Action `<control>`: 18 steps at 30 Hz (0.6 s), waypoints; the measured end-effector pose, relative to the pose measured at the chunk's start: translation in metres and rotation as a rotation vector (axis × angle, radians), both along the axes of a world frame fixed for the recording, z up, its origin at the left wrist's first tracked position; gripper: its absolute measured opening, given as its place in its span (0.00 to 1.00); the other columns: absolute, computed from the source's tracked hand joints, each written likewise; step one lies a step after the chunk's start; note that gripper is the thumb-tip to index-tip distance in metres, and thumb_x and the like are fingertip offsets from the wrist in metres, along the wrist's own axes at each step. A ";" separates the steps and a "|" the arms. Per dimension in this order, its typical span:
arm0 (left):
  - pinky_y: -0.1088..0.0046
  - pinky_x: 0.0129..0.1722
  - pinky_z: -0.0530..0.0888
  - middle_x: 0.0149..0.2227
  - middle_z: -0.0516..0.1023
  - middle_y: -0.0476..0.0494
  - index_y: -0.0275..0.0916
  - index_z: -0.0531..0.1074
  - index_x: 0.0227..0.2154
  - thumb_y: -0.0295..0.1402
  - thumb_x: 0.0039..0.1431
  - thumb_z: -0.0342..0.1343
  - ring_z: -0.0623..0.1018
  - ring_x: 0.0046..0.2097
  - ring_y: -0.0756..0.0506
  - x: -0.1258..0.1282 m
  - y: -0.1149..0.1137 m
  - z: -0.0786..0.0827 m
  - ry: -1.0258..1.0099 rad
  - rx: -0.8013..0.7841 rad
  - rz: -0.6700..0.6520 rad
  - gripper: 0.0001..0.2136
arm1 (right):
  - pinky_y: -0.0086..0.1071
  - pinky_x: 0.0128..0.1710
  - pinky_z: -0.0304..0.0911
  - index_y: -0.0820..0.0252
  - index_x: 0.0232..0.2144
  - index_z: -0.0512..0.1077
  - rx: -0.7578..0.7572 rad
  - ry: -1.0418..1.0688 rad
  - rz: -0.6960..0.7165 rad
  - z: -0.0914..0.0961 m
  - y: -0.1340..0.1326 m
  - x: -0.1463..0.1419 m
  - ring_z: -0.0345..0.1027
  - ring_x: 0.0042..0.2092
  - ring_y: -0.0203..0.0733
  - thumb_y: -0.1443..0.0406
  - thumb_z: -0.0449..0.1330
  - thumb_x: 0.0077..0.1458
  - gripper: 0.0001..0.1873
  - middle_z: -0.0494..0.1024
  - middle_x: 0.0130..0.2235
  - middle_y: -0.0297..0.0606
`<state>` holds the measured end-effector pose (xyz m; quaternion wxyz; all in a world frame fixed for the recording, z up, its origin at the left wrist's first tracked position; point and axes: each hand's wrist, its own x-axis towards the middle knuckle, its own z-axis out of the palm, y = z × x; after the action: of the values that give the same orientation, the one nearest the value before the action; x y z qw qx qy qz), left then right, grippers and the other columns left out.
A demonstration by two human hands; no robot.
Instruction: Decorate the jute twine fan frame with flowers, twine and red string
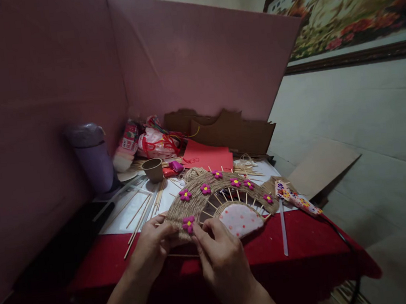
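Observation:
A fan-shaped piece woven from twine over thin sticks (193, 199) is held up at the table's front edge. Several purple flowers with yellow centres dot its band, and a white spotted fabric half-round (239, 219) fills its lower middle. My left hand (153, 244) grips the left end of the fan, fingers closed on the twine. With thumb and fingers together, my right hand (218, 247) touches the lowest purple flower (188, 224); whether it pinches the flower or only presses it, I cannot tell.
A patterned glue gun (298, 197) with a glue stick (283, 230) lies right, its cord hanging off the table. Behind are a brown pot (153, 170), red paper (209, 156), loose sticks (138, 221), a purple tumbler (93, 158) and torn cardboard (222, 128).

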<state>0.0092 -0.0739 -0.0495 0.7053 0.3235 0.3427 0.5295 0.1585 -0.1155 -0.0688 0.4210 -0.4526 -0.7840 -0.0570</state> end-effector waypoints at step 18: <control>0.72 0.27 0.78 0.25 0.79 0.44 0.32 0.74 0.25 0.21 0.36 0.61 0.78 0.25 0.48 0.000 -0.001 0.001 0.000 -0.003 0.018 0.08 | 0.34 0.33 0.68 0.66 0.52 0.69 0.045 -0.016 0.059 0.001 -0.004 0.004 0.67 0.38 0.42 0.73 0.51 0.59 0.19 0.71 0.35 0.46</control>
<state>0.0095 -0.0746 -0.0487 0.7010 0.3194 0.3463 0.5354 0.1622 -0.1196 -0.0681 0.4264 -0.4191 -0.7989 -0.0658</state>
